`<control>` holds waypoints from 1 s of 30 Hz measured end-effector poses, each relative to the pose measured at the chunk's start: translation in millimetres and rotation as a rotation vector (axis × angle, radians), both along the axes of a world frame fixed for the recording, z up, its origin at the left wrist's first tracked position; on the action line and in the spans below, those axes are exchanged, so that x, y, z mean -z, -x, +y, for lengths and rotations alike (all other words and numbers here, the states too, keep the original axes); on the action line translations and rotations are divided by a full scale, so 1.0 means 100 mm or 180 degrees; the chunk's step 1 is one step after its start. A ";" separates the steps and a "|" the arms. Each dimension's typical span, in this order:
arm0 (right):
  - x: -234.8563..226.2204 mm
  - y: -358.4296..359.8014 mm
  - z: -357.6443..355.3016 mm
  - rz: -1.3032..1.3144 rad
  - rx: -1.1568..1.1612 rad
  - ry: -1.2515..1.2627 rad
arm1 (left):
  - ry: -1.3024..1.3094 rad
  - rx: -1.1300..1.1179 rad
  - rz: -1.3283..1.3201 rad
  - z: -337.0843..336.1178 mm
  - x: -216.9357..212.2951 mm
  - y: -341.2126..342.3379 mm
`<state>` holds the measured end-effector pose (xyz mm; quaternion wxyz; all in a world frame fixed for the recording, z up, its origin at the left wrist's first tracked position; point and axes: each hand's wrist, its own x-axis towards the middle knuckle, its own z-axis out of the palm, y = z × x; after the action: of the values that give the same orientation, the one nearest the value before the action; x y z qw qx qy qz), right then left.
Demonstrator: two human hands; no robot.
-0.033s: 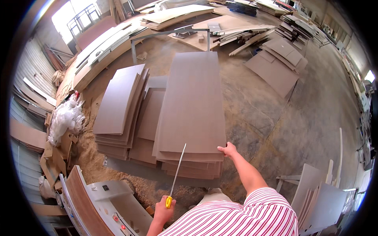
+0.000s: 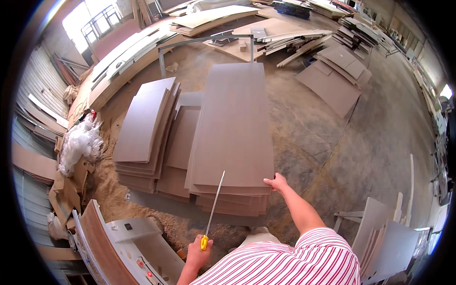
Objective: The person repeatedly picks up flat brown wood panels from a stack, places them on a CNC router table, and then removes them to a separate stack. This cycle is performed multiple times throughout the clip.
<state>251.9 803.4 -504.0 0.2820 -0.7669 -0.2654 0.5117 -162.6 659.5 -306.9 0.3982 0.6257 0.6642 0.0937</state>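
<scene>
My left hand (image 2: 197, 254) is closed round the yellow handle of a long, thin, silver tool (image 2: 215, 205). Its shaft points up and away over the near edge of a stack, and its exact kind is unclear. At that stack's near right corner, my right hand (image 2: 277, 182) grips the top brown panel (image 2: 235, 128), thumb on the upper face; the fingers beneath are hidden. More brown panels (image 2: 232, 203) lie under it, their near edges slightly uneven. Just left stands a second stack of similar panels (image 2: 145, 123), with lower panels (image 2: 183, 137) between the two.
A white machine (image 2: 135, 237) stands at the lower left, near sawdust (image 2: 107, 190) and a plastic bag heap (image 2: 81, 142). Behind the stacks is a metal frame (image 2: 204, 38). Other boards (image 2: 335, 76) lie far right; upright boards (image 2: 389, 247) lean at the lower right.
</scene>
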 end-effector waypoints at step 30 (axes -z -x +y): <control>-0.20 2.54 -0.26 0.0904 -0.1648 0.0003 | -0.2335 -0.2138 -0.1945 0.26 -0.75 0.16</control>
<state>-2.0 776.9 -484.4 0.1761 -0.5945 -0.4099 0.6689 -178.4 685.2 -231.5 0.2774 0.4224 0.6054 0.6150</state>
